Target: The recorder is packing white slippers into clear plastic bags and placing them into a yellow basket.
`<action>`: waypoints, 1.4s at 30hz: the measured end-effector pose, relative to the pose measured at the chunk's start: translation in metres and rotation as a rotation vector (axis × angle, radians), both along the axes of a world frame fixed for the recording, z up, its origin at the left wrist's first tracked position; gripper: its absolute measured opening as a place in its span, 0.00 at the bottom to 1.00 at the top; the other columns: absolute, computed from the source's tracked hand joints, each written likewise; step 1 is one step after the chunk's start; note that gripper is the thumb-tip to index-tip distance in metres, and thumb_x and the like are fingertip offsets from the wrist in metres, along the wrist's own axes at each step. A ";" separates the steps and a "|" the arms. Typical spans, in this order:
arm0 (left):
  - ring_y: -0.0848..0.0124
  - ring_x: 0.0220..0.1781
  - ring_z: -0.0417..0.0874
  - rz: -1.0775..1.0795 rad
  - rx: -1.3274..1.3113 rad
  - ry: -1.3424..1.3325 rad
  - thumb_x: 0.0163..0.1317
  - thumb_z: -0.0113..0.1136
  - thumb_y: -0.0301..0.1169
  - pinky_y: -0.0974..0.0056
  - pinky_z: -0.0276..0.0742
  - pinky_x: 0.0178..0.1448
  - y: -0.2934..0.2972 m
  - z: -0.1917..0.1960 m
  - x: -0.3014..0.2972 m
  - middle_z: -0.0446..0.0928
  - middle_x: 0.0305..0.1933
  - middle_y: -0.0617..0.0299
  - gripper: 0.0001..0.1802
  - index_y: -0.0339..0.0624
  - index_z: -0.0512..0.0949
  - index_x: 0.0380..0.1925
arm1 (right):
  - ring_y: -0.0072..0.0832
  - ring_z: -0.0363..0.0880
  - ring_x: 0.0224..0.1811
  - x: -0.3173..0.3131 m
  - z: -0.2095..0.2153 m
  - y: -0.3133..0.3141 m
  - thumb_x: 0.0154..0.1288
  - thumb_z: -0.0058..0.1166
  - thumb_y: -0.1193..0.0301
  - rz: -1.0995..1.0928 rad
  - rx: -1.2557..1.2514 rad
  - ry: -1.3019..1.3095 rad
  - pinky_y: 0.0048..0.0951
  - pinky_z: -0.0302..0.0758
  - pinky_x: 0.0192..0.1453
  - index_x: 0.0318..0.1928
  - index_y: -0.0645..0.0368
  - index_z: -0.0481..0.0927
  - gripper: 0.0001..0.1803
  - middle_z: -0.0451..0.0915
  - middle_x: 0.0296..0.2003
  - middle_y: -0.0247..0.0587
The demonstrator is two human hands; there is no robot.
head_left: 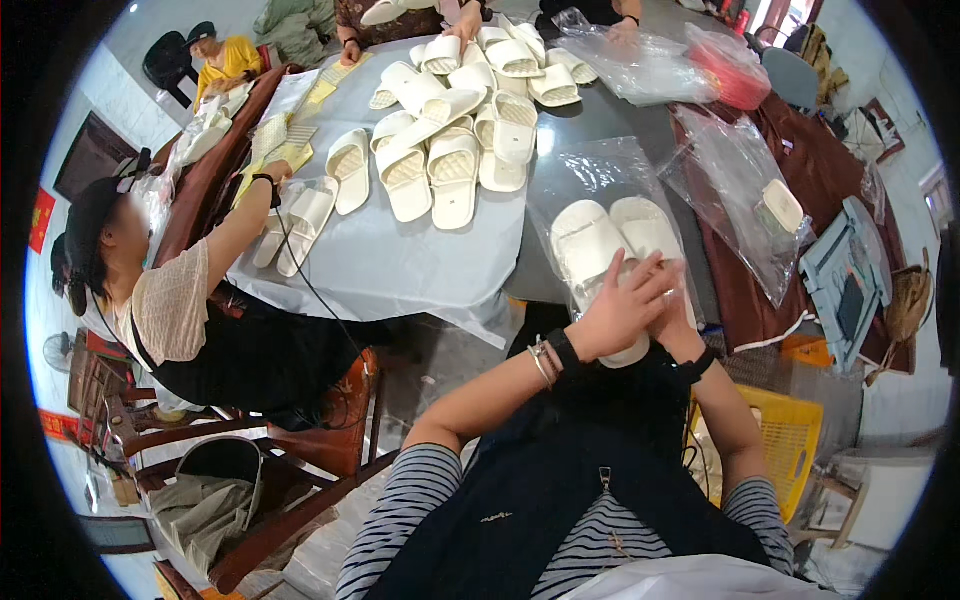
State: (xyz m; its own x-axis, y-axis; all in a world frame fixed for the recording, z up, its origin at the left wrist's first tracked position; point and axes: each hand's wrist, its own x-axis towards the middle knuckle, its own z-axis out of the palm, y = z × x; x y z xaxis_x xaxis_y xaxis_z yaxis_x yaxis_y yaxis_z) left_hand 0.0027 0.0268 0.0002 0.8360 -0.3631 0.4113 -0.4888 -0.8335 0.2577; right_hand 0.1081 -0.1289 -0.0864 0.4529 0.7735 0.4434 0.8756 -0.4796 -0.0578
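A pair of cream slippers (580, 236) lies in a clear plastic bag (592, 166) at the table edge in front of me, toes pointing away. My left hand (622, 308) lies across the slippers, its fingers stretched out toward the right. Close beside it, my right hand (676, 306) rests at the right-hand slipper, its fingers partly hidden behind the left hand. The heel ends show below my hands. Farther left on the table is a large pile of cream slippers (455, 178) with quilted insoles.
Clear plastic bags (630, 70) and a red package (735, 80) lie at the far right. Another bag (740, 190) is on brown cloth. A co-worker (160, 270) at left reaches toward bagged slippers (305, 225); others work across the table. A yellow crate (790, 440) stands below right.
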 end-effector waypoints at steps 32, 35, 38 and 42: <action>0.39 0.77 0.50 0.324 -0.460 0.077 0.40 0.59 0.11 0.43 0.59 0.76 0.005 -0.023 -0.088 0.47 0.78 0.46 0.51 0.54 0.64 0.70 | 0.51 0.71 0.59 0.028 0.041 0.039 0.59 0.60 0.65 0.018 0.000 0.108 0.50 0.63 0.66 0.57 0.55 0.79 0.24 0.76 0.52 0.53; 0.39 0.77 0.52 0.375 -0.497 0.146 0.43 0.57 0.10 0.47 0.58 0.77 0.006 -0.036 -0.093 0.52 0.76 0.43 0.45 0.47 0.65 0.67 | 0.53 0.67 0.64 0.023 0.036 0.041 0.61 0.58 0.68 -0.119 -0.058 0.143 0.50 0.60 0.70 0.60 0.53 0.78 0.25 0.73 0.58 0.56; 0.42 0.76 0.55 0.277 -0.503 0.053 0.44 0.57 0.10 0.48 0.58 0.77 0.010 -0.054 -0.094 0.56 0.73 0.41 0.38 0.38 0.67 0.61 | 0.54 0.60 0.71 -0.001 0.032 0.029 0.60 0.57 0.73 -0.046 0.056 0.201 0.52 0.55 0.74 0.64 0.53 0.75 0.29 0.65 0.68 0.59; 0.46 0.73 0.61 0.383 -0.756 -0.048 0.52 0.55 0.13 0.52 0.61 0.75 0.016 -0.057 -0.099 0.62 0.70 0.44 0.22 0.34 0.71 0.49 | 0.53 0.61 0.71 -0.062 0.049 -0.013 0.61 0.58 0.75 0.008 -0.058 0.368 0.46 0.58 0.73 0.60 0.56 0.78 0.25 0.65 0.69 0.58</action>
